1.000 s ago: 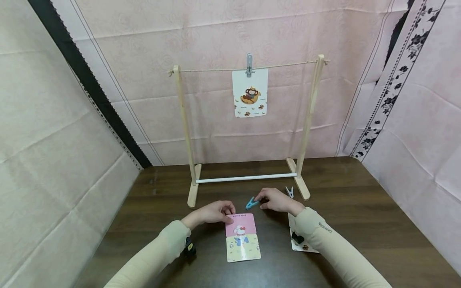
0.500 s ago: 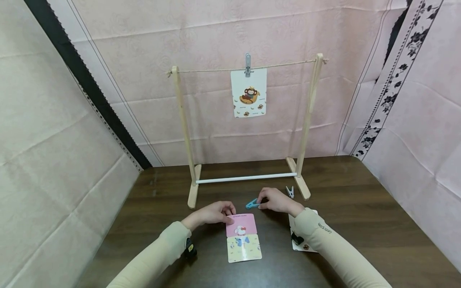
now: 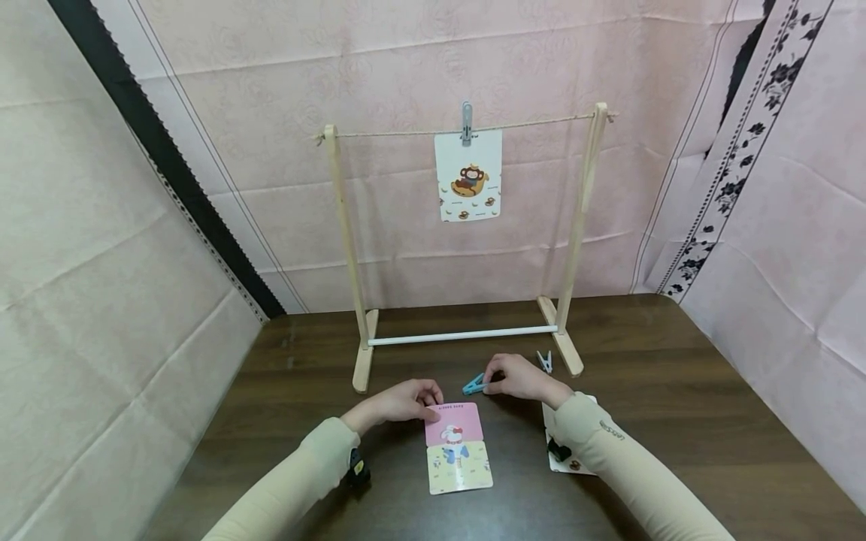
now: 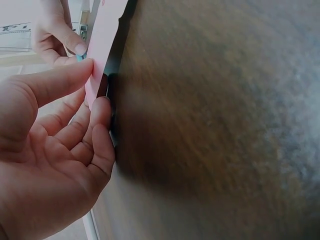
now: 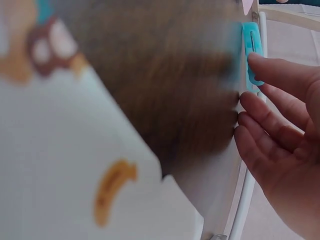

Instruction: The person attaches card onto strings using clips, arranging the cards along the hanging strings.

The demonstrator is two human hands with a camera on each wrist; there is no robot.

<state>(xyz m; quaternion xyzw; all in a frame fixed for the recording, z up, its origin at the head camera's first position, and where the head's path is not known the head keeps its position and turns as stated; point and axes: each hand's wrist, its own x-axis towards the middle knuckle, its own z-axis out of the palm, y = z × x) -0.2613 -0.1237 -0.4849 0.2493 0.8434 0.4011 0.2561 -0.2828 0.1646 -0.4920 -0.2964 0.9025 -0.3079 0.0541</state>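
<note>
Head view: from above the six o'clock edge of the surface (image 3: 304, 368), facing twelve and downward, far enough back to cover left hand (image 3: 402, 399), right hand (image 3: 517, 377) and rack (image 3: 463, 334). Left wrist view: close in, turned sideways, right hand at ten o'clock. Right wrist view: equally close, blue clip (image 5: 254, 37) at two. Both apparently share the blue clip, barely visible in the left.

A pale wooden rack (image 3: 463, 335) is set near the far edge of the desk (image 3: 271, 409), a monkey-print card (image 3: 469, 180) pinned to its cord (image 3: 392, 134) by a gray clothespin (image 3: 467, 124). Beyond, a pink cloth backdrop (image 3: 399, 83) is flanked by a black band (image 3: 172, 158) and a floral border (image 3: 731, 184).
</note>
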